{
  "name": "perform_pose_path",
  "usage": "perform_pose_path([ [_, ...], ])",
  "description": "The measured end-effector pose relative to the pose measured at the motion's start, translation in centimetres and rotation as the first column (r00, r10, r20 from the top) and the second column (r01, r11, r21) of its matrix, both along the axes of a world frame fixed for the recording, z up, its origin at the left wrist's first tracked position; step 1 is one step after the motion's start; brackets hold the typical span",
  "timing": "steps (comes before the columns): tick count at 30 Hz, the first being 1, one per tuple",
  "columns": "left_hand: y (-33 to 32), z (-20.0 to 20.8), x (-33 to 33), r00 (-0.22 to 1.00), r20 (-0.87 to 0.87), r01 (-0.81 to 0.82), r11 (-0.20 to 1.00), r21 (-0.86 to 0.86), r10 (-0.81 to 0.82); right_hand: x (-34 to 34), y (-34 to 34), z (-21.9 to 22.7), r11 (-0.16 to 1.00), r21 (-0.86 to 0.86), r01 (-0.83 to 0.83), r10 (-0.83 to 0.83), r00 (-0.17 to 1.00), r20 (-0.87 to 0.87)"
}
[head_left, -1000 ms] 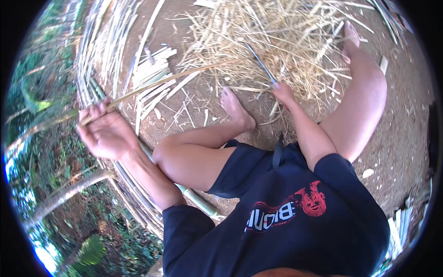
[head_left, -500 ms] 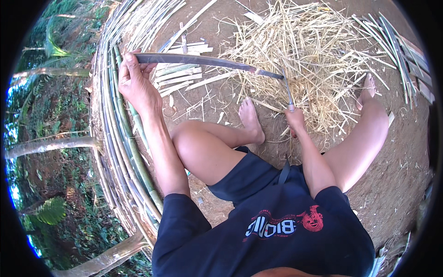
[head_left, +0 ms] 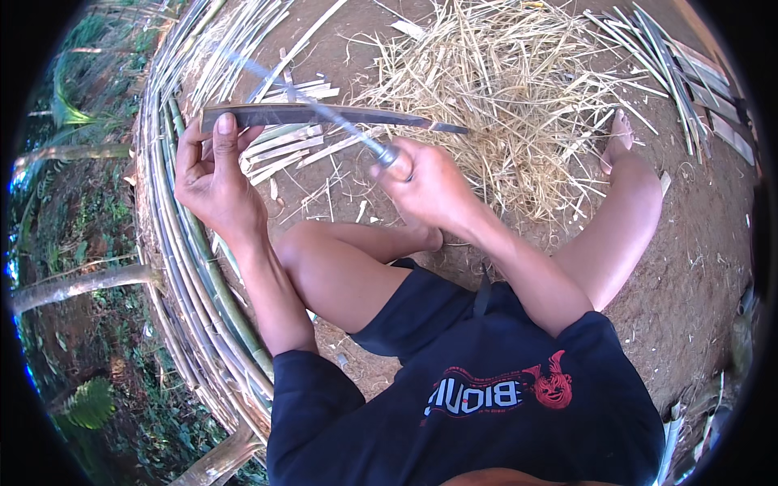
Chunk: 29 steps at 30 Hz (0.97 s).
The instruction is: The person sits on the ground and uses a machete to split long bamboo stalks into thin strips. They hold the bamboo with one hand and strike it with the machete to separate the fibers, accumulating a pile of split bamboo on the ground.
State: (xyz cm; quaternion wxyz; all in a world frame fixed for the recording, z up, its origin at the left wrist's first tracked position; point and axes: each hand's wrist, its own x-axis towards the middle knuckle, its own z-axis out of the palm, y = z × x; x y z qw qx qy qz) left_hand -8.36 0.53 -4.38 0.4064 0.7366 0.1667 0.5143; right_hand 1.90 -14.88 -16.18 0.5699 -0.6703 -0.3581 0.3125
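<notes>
My left hand (head_left: 223, 166) pinches the left end of a long, dark bamboo strip (head_left: 365, 114), thumb on its face. The strip lies nearly level and bows slightly, with a pale cut patch near its right end. Closed around a rounded handle, my right hand (head_left: 433, 178) holds a knife (head_left: 348, 125) just below the strip. Motion smears the narrow blade, which points up and left and crosses in front of the strip; whether it touches cannot be made out.
A heap of pale shavings (head_left: 486, 89) lies between my feet. Split strips (head_left: 284, 146) rest on the dirt beyond my left knee. Long bamboo poles (head_left: 194, 243) run along my left, before a planted slope. More slats (head_left: 689, 89) lie at the far right.
My right hand has swung up and left with the knife, from the strip's right end to across its middle. My left hand keeps its hold on the strip. The whole view has shifted slightly.
</notes>
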Motion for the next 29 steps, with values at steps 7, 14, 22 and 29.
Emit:
perform_pose_path([
  [7,-0.5,-0.1,-0.5,1.000,-0.018,0.004,0.999,0.044,-0.004,0.3,-2.3,1.7,0.995,-0.046,-0.085,0.082,0.995,-0.050],
  [14,0.2,-0.6,0.0,0.999,-0.034,-0.035,0.998,0.053,0.037,1.9,-2.3,-3.6,0.978,-0.197,0.069,-0.075,0.997,-0.023],
  [22,0.1,-0.3,0.5,0.999,-0.023,-0.045,0.998,0.044,0.046,3.2,-3.7,-10.8,0.936,-0.332,0.118,-0.137,0.990,-0.032],
  [29,1.9,-0.6,-0.3,0.999,-0.033,-0.034,0.996,0.081,0.037,1.2,-5.1,-11.3,0.957,-0.253,0.138,-0.124,0.990,0.071],
])
